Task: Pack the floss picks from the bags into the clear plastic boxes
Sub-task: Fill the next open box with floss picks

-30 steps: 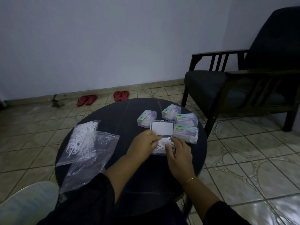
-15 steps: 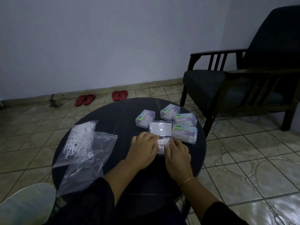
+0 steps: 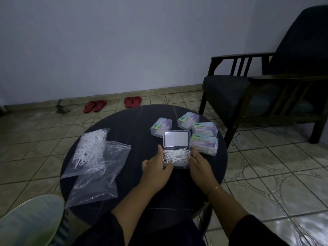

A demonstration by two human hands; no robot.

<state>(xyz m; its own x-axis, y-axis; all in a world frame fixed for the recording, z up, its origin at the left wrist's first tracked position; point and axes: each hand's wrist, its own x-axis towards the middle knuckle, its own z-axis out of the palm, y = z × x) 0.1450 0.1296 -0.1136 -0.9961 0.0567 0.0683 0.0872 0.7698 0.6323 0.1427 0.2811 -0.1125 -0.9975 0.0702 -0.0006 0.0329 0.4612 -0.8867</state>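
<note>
Pale, bare wall and patterned floor tiles frame a round dark worktop (image 3: 124, 125) seen from above. At the middle of it, slightly toward 3 o'clock, lies an open clear box (image 3: 176, 150), its lid (image 3: 176, 140) folded back toward 12 o'clock and its tray filled with white floss picks (image 3: 176, 155) lying mostly crosswise.

Both hands flank that tray. The left hand (image 3: 156, 167) lies against its 9 o'clock side, fingers reaching up along the wall and thumb at the near corner. The right hand (image 3: 199, 164) lies against its 3 o'clock side in the same way, with a thin gold bracelet (image 3: 216, 188) at the wrist. Each hand touches the box with gently bent fingers; whether they truly grip it or merely steady it cannot be told.

Four closed boxes (image 3: 204, 128) with pastel labels sit in an arc from 12 to 3 o'clock of the open one, the nearest just beside its lid.

Toward 9 o'clock on the worktop lie two clear zip bags: the far bag (image 3: 92, 148) holds a heap of white picks, and the near bag (image 3: 99, 176) overlaps it and looks almost flat.

A dark wooden armchair (image 3: 266, 89) stands at 2 o'clock on the floor, and two pairs of red sandals (image 3: 113, 104) rest by the wall at 11 to 12 o'clock.
</note>
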